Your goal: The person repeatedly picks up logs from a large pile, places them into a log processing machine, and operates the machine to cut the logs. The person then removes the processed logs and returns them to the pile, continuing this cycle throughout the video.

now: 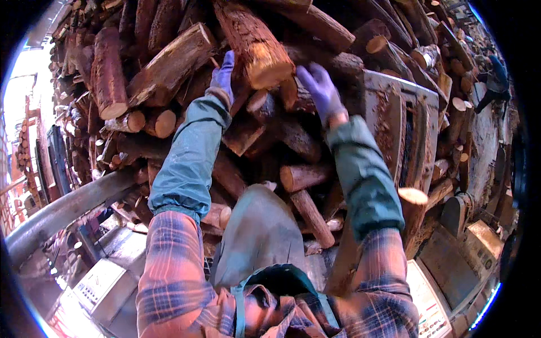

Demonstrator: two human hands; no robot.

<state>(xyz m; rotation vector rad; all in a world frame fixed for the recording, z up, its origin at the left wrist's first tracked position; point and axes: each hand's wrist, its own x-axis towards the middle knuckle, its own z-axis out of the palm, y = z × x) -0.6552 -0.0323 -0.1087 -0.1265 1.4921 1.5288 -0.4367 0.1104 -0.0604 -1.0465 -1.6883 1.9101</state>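
Note:
A thick log [256,42] with reddish bark lies high in the pile, its pale cut end facing me. My left hand [224,76], in a purple glove, is beside the log's left side with its fingers stretched upward. On the other side, my gloved right hand [321,90] reaches toward the cut end, fingers apart. Whether either hand touches the log I cannot tell. A split log [172,62] leans to the left of my left hand. Beneath my hands, shorter logs [304,177] lie jumbled over dark gaps.
Logs are stacked high around me. A metal rail [73,208] runs along the left, and a metal frame [400,84] stands right of my right hand. Control panels [98,287] are low at the left and right. Another person [496,81] is at the far right.

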